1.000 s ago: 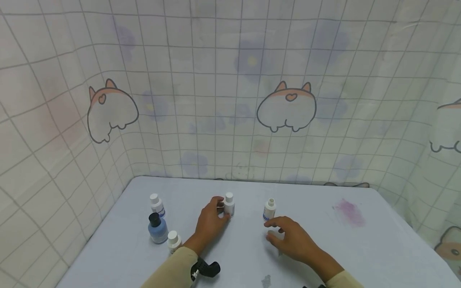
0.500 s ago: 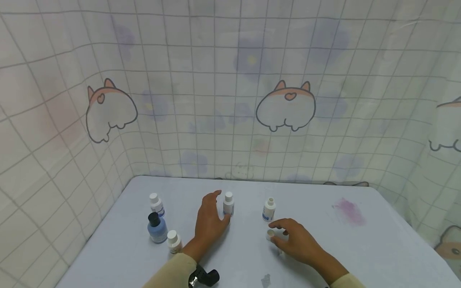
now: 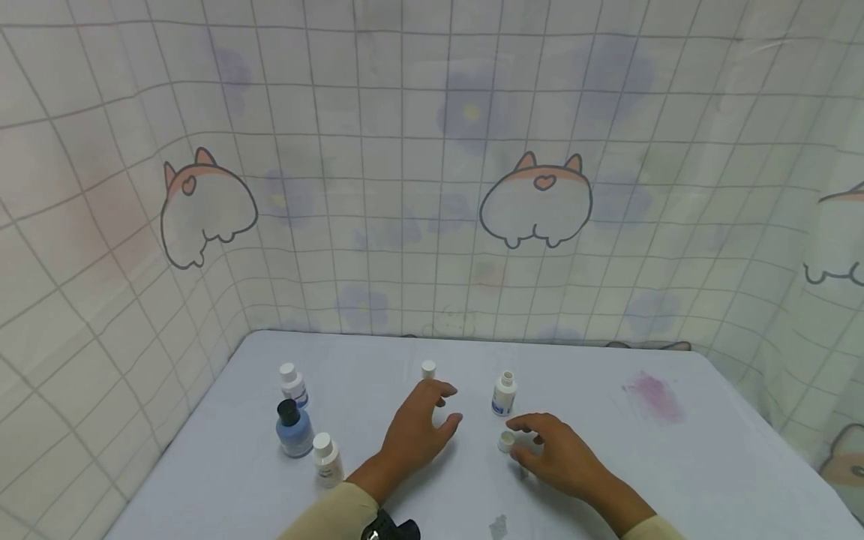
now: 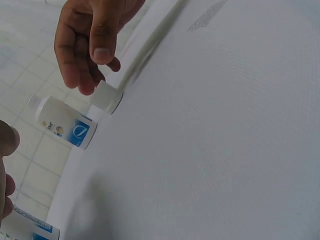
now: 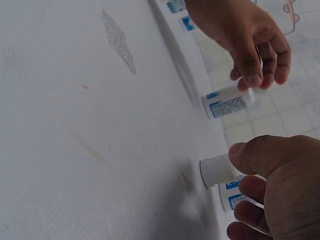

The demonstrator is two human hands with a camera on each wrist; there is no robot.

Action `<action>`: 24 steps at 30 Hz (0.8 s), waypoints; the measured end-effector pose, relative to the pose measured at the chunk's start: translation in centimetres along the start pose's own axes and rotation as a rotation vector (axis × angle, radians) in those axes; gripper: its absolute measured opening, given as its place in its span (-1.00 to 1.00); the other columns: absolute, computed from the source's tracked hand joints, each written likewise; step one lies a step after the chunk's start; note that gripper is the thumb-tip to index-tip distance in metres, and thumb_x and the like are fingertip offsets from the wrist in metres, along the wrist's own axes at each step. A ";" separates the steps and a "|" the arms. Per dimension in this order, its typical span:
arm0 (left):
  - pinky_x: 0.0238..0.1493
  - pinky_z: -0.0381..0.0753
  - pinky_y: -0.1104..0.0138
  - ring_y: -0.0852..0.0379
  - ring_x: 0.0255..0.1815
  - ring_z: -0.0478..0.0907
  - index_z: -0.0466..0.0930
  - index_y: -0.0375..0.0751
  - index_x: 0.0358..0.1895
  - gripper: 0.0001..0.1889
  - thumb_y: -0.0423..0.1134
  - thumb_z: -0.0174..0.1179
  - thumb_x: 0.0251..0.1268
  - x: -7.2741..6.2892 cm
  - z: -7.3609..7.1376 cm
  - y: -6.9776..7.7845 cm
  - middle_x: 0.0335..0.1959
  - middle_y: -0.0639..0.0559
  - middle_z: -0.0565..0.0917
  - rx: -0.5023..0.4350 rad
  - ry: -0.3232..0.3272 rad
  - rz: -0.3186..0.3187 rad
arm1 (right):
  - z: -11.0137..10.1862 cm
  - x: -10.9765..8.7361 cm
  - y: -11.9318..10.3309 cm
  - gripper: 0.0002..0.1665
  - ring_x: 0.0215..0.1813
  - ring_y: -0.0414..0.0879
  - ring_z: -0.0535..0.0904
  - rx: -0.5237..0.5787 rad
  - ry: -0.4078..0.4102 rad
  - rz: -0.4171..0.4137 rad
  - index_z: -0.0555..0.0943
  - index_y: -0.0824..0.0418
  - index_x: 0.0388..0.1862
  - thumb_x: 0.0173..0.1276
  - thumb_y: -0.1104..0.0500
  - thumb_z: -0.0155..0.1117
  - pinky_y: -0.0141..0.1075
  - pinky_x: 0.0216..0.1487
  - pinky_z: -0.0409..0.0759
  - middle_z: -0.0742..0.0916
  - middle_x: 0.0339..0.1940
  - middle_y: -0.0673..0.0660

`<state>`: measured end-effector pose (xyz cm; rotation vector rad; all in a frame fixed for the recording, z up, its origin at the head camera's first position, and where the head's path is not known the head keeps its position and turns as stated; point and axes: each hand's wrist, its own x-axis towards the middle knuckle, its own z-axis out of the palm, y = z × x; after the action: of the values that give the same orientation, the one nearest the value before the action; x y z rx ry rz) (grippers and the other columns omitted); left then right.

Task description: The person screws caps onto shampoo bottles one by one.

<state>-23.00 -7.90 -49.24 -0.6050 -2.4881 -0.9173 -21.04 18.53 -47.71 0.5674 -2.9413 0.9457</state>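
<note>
A small white cap (image 3: 506, 441), its opening facing up, sits on the table in front of an upright white bottle (image 3: 504, 394) with a bare neck. My right hand (image 3: 559, 459) is beside this cap, fingers loosely bent; in the right wrist view the thumb tip overlaps the cap's (image 5: 217, 170) upper edge. Reaching over the table's middle, my left hand (image 3: 417, 431) has thumb and fingers spread with nothing between them. Behind it stands a second white bottle with its white lid (image 3: 428, 369) on, its body mostly hidden by the hand.
On the left stand a white capped bottle (image 3: 293, 385), a blue bottle (image 3: 295, 433) with a black cap and another white capped bottle (image 3: 328, 461). A pink stain (image 3: 655, 397) marks the table (image 3: 729, 457) at right, and a grey patch (image 3: 498, 526) the front. Patterned curtain (image 3: 405, 187) hangs behind.
My left hand has let go of the capped bottle and moved right and nearer. My right hand has drawn back slightly from the cap, which came into view beside its fingers.
</note>
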 end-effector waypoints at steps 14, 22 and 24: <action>0.17 0.62 0.20 0.12 0.19 0.60 0.45 -0.09 0.37 -0.43 -0.14 0.41 0.35 1.9 2.4 0.7 0.25 0.03 0.60 -0.165 -0.233 -0.139 | 0.4 0.4 0.6 -0.54 -0.05 -0.16 0.61 -0.019 -0.018 -0.019 0.68 0.01 0.12 0.23 0.10 0.57 -0.17 -0.05 0.66 0.72 0.04 -0.11; 0.17 0.62 0.19 0.11 0.19 0.61 0.46 -0.09 0.37 -0.42 -0.14 0.44 0.32 2.6 3.6 0.4 0.25 0.03 0.62 -0.160 -0.253 -0.173 | 0.6 0.6 0.5 -0.55 0.02 -0.13 0.62 -0.036 -0.012 -0.055 0.70 0.04 0.10 0.22 0.13 0.59 -0.20 -0.03 0.67 0.72 0.04 -0.11; 0.18 0.61 0.19 0.12 0.19 0.61 0.46 -0.08 0.37 -0.41 -0.14 0.44 0.32 2.8 3.8 0.4 0.24 0.03 0.63 -0.160 -0.258 -0.181 | 0.6 0.6 0.6 -0.55 0.05 -0.12 0.62 -0.043 -0.004 -0.072 0.70 0.04 0.09 0.22 0.14 0.59 -0.21 -0.03 0.67 0.72 0.04 -0.11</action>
<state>-25.94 -4.32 -50.23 -0.5885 -2.7525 -1.1816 -21.76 18.41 -48.49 0.6691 -2.9146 0.8739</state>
